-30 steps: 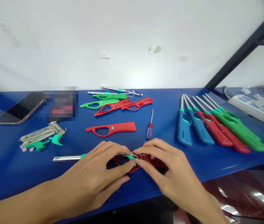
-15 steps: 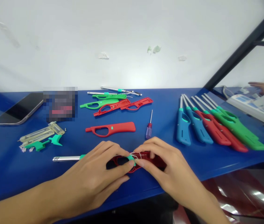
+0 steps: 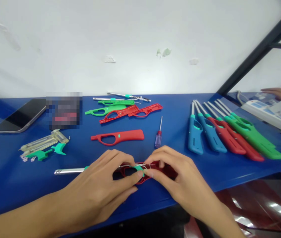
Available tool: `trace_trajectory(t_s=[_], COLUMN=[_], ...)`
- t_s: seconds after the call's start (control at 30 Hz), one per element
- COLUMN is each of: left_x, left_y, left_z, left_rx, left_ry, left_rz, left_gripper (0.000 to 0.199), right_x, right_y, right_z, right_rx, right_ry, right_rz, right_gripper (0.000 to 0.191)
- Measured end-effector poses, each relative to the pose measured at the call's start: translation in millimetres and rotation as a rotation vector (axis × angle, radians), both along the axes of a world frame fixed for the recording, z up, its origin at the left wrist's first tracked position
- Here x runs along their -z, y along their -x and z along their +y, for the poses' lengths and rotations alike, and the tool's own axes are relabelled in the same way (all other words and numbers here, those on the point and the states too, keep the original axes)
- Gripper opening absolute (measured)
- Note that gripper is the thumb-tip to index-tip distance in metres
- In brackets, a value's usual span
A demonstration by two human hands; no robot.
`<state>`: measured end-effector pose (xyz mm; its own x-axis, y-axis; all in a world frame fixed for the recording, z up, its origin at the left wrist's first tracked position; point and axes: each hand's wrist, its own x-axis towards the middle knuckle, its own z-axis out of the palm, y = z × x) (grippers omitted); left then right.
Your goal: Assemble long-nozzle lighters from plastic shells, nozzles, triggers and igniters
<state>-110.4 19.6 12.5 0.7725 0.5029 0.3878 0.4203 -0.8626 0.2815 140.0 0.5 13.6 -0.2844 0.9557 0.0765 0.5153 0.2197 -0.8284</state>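
Near the front of the table, my left hand (image 3: pixel 105 185) is closed around an opened red lighter casing half (image 3: pixel 167 171), its thumb on a green trigger (image 3: pixel 138 170). A silver metal lighter tube (image 3: pixel 69 171) sticks out to the left from under that hand. My right hand (image 3: pixel 180 175) pinches at thin white wires (image 3: pixel 147 166) beside the trigger, its fingertips over the casing. Its fingers hide part of the wires. Just beyond my hands lie another red casing half (image 3: pixel 127 136) and a screwdriver (image 3: pixel 158 137) with a purple handle.
Assembled lighters (image 3: pixel 219 132) in blue, red and green lie in a row at the right. Loose casing halves (image 3: pixel 132 112) lie at the back. Fuel tanks (image 3: pixel 39 142), green triggers (image 3: pixel 39 154) and a phone (image 3: pixel 20 115) are at the left. Another person's hand (image 3: pixel 276 93) shows at far right.
My left index finger has shifted slightly left, showing more of the wires and casing. The metal tube has moved slightly left. The other person's hand has moved a little left.
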Motion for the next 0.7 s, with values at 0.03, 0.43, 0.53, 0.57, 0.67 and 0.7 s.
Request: trace_trajectory(t_s=[0.03,0.43,0.53,0.57,0.67,0.7], left_x=[-0.1,-4.1,-4.3,-4.6,-6.3,-7.2], left_y=[-0.2,-0.9,-0.1,-0.3,-2.1,-2.9], left_z=[-0.3,-1.7,-2.7,-3.0,-2.5,-2.0], left_rx=[-0.002,0.017,0.026,0.029,0.035,0.036], left_ry=[-0.006,-0.080,-0.089,-0.095,-0.106,-0.107], left_rz=[0.001,0.008,0.011,0.007,-0.008,-0.013], left_gripper=[0.026,0.028,0.026,0.026,0.025,0.025], right_x=[0.1,2.1,2.4,2.4,2.3,2.1], right_y=[0.0,0.4,0.7,0.6,0.1,0.0], right_z=[-0.2,-0.5,-0.3,-0.2,-0.2,-0.4], right_rx=[0.000,0.012,0.013,0.013,0.014,0.015], right_ry=[-0.004,-0.046,-0.046,-0.046,-0.054,-0.056], right_rz=[0.003,0.010,0.008,0.007,0.004,0.002], right_gripper=[0.003,0.004,0.005,0.005,0.004,0.004])
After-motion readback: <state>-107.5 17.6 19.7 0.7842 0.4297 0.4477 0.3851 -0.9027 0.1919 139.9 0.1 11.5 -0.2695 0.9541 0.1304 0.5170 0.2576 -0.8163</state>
